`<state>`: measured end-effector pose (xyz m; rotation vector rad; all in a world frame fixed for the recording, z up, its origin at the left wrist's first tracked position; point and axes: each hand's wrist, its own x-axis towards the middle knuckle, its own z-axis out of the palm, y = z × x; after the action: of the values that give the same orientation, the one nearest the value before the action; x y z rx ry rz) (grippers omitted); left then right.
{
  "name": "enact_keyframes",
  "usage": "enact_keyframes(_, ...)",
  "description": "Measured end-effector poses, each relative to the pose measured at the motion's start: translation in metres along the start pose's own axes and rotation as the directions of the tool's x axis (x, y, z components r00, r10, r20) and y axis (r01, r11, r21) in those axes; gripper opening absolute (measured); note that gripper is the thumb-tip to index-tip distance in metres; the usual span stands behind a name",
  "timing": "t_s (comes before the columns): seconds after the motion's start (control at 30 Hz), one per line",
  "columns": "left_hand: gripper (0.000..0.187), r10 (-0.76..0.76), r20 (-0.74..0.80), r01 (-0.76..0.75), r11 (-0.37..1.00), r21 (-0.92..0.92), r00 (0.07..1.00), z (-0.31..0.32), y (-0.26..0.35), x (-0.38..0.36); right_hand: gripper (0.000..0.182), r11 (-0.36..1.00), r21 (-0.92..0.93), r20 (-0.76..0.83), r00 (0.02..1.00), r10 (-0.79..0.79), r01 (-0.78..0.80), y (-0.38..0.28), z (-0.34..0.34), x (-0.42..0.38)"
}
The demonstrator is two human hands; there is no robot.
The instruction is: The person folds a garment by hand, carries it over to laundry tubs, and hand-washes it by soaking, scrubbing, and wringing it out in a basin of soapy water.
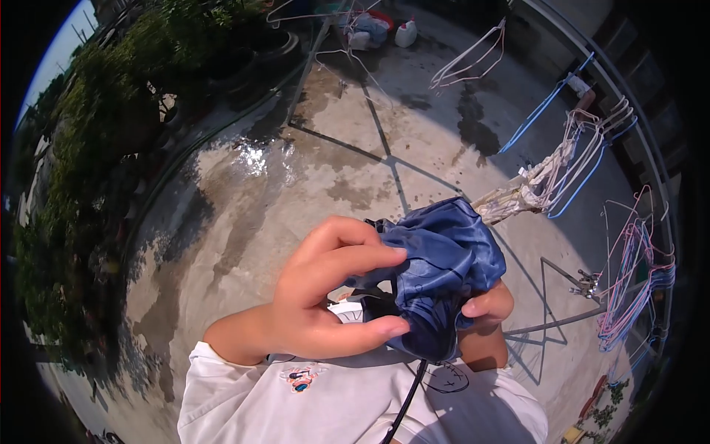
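Observation:
A shiny blue piece of cloth (451,251), bunched and creased, is held up in front of my chest. My left hand (314,288) grips it from the left, with a finger on its upper folds and the thumb along its darker lower edge. My right hand (489,307) holds the lower right side, thumb pressed on the fabric; its other fingers are hidden behind the cloth. A black cord (414,392) hangs just below it, over my white shirt (333,407).
White and blue hangers (584,155) hang from a rail at the right, with a pale knotted rope (510,200) beside them. More pink and blue hangers (632,281) hang lower. Bushes (89,185) line the left of the wet-patched concrete floor (244,214). A white jug (406,34) stands far ahead.

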<state>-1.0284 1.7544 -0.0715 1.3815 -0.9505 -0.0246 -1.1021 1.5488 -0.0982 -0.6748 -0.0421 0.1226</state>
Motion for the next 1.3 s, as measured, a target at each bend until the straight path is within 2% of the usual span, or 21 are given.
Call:
enact_keyframes(0.07, 0.036, 0.056, 0.003, -0.056, 0.981, 0.187, 0.998, 0.003, -0.004, 0.01, 0.09, 1.0, 0.019, 0.014, 1.0, 0.018, -0.018, -0.003, -0.007, 0.01)
enact_keyframes(0.1, 0.03, 0.074, 0.024, -0.078, 0.956, 0.282, 0.997, 0.004, -0.006, 0.016, 0.09, 1.0, 0.007, 0.004, 1.0, 0.024, -0.024, -0.006, -0.008, 0.018)
enact_keyframes(0.2, 0.025, 0.283, 0.037, -0.268, 0.848, 0.458, 0.959, 0.003, -0.019, 0.038, 0.092, 0.997, -0.071, -0.059, 0.998, 0.036, -0.04, -0.018, -0.017, 0.035)
enact_keyframes(0.23, 0.022, 0.321, 0.013, -0.285, 0.821, 0.494, 0.947, 0.004, -0.021, 0.044, 0.092, 0.994, -0.097, -0.082, 0.996, 0.036, -0.044, -0.022, -0.02, 0.04)
enact_keyframes(0.33, 0.031, 0.387, 0.001, -0.301, 0.716, 0.63, 0.922, 0.0, -0.03, 0.053, 0.094, 0.982, -0.175, -0.153, 0.987, 0.041, -0.068, -0.033, -0.026, 0.058)
enact_keyframes(0.43, 0.031, 0.534, 0.049, -0.406, 0.577, 0.709, 0.844, -0.003, -0.045, 0.062, 0.096, 0.974, -0.218, -0.202, 0.979, 0.016, -0.061, -0.039, -0.028, 0.073)
enact_keyframes(0.53, 0.031, 0.672, 0.047, -0.493, 0.491, 0.718, 0.739, -0.014, -0.064, 0.077, 0.096, 0.973, -0.229, -0.218, 0.973, -0.072, 0.021, -0.037, -0.028, 0.093)
enact_keyframes(0.73, 0.024, 0.69, 0.066, -0.598, 0.571, 0.563, 0.721, -0.071, -0.096, 0.098, 0.096, 0.966, -0.236, -0.257, 0.952, -0.167, 0.106, -0.02, -0.012, 0.138)
enact_keyframes(0.77, 0.026, 0.693, 0.058, -0.61, 0.588, 0.532, 0.719, -0.085, -0.104, 0.1, 0.096, 0.967, -0.226, -0.276, 0.945, -0.178, 0.116, -0.013, -0.006, 0.147)
enact_keyframes(0.87, 0.042, 0.614, 0.046, -0.584, 0.722, 0.371, 0.788, -0.125, -0.122, 0.112, 0.094, 0.968, -0.195, -0.339, 0.916, -0.215, 0.155, 0.007, 0.012, 0.175)
enact_keyframes(0.9, 0.046, 0.564, 0.095, -0.562, 0.766, 0.311, 0.821, -0.144, -0.128, 0.114, 0.093, 0.966, -0.169, -0.328, 0.913, -0.243, 0.196, 0.014, 0.015, 0.183)
enact_keyframes(1.0, 0.042, 0.225, 0.09, -0.233, 0.968, 0.091, 0.97, -0.182, -0.137, 0.128, 0.09, 0.944, -0.042, -0.238, 0.915, -0.326, 0.326, 0.031, 0.023, 0.209)
enact_keyframes(1.03, 0.046, 0.116, 0.156, -0.116, 0.993, -0.008, 0.981, -0.193, -0.151, 0.128, 0.09, 0.935, -0.012, -0.211, 0.913, -0.348, 0.354, 0.035, 0.028, 0.217)
enact_keyframes(1.13, 0.057, 0.013, 0.239, 0.024, 0.988, -0.152, 0.971, -0.205, -0.171, 0.136, 0.089, 0.93, -0.042, -0.253, 0.897, -0.362, 0.364, 0.045, 0.049, 0.228)
enact_keyframes(1.17, 0.073, 0.078, 0.257, -0.041, 0.988, -0.146, 0.963, -0.206, -0.182, 0.133, 0.089, 0.928, -0.039, -0.296, 0.883, -0.366, 0.371, 0.049, 0.057, 0.229)
enact_keyframes(1.27, 0.082, 0.192, 0.251, -0.16, 0.977, -0.142, 0.949, -0.203, -0.175, 0.135, 0.087, 0.921, -0.025, -0.376, 0.85, -0.368, 0.388, 0.058, 0.061, 0.223)
enact_keyframes(1.3, 0.089, 0.215, 0.308, -0.188, 0.975, -0.116, 0.927, -0.204, -0.174, 0.137, 0.087, 0.922, -0.011, -0.397, 0.844, -0.36, 0.388, 0.06, 0.062, 0.221)
